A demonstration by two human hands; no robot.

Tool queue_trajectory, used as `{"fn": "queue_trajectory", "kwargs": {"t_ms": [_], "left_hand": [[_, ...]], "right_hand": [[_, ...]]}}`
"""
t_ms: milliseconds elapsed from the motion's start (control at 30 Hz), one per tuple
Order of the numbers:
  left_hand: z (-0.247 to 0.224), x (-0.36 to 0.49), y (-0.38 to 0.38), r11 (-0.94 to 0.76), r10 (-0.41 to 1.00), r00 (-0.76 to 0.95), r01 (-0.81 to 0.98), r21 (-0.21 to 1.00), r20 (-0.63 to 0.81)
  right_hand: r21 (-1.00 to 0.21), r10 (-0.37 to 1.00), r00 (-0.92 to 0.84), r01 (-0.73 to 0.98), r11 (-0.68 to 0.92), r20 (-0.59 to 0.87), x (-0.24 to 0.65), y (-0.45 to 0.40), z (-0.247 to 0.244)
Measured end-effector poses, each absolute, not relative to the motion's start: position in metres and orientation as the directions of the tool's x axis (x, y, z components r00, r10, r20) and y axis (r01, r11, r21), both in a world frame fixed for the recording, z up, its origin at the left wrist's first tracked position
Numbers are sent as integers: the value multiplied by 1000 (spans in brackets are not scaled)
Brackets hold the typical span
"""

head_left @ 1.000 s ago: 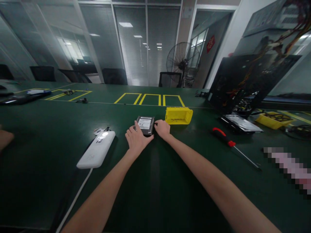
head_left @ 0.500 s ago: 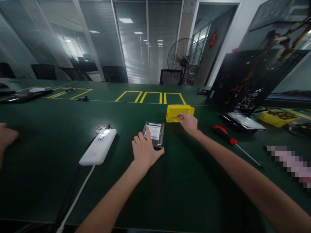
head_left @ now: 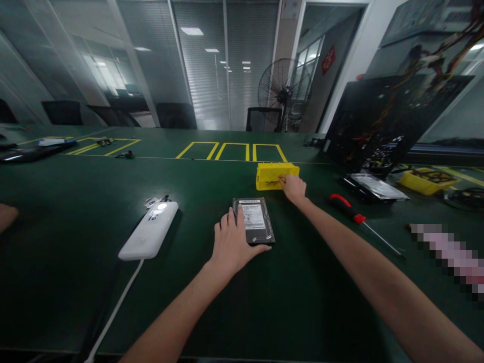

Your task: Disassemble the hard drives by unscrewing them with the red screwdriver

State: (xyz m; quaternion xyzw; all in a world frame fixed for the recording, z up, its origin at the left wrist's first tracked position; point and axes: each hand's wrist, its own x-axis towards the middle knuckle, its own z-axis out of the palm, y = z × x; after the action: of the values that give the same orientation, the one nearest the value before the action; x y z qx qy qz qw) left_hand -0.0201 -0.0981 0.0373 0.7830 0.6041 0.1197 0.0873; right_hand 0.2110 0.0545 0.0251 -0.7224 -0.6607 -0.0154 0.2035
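Note:
A hard drive (head_left: 257, 222) with a white label lies flat on the green table. My left hand (head_left: 233, 237) is at its left and near sides, fingers spread, the index fingertip on the label's edge. Beyond the drive, a yellow bin (head_left: 266, 176) stands tilted with its opening facing me; small dark bits lie inside. At the bin's right part, my right hand (head_left: 294, 188) reaches in with thumb and index finger pinched together. Whatever is between those fingertips is too small to make out.
A white power bank (head_left: 149, 234) with a cable lies left. To the right are a red-handled screwdriver (head_left: 350, 209), another drive (head_left: 376, 186), a yellow bin of parts (head_left: 427, 181) and a black computer case (head_left: 385, 116). Another person's hand (head_left: 6, 217) shows at the left edge.
The hard drive has shifted right and nearer to me, with my left hand alongside it. My right hand stays at the yellow bin. The other person's hand has slipped farther out of view.

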Motion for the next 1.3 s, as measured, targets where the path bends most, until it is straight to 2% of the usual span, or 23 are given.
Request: {"fn": "queue_trajectory", "kwargs": {"t_ms": [100,267,367,600,733,933,1067,1167,1300], "left_hand": [[36,-23,-96,-268,963,256,925,271,80],[44,-37,-91,-365,931,342,891,272,128],[54,-44,-86,-346,934,301,900,266,193],[54,-47,-80,-361,931,350,924,124,100],[50,-46,-80,-367,928,359,926,88,95],[50,-48,-75,-362,927,356,932,33,116],[52,-55,-56,-322,939,311,945,63,149],[49,-63,-32,-289,944,266,952,102,195],[34,-72,1,-289,955,240,880,378,172]], "right_hand": [[-252,951,66,968,13,301,212,46,34],[-183,954,-132,965,186,270,192,21,43],[-120,951,-199,965,232,236,177,13,42],[82,911,-383,924,374,152,163,19,41],[182,864,-494,862,473,97,164,22,46],[248,796,-604,775,581,22,168,29,56],[230,808,-588,792,565,41,174,34,61],[192,868,-483,868,458,112,181,39,58],[83,943,-261,965,249,207,188,51,44]]}}
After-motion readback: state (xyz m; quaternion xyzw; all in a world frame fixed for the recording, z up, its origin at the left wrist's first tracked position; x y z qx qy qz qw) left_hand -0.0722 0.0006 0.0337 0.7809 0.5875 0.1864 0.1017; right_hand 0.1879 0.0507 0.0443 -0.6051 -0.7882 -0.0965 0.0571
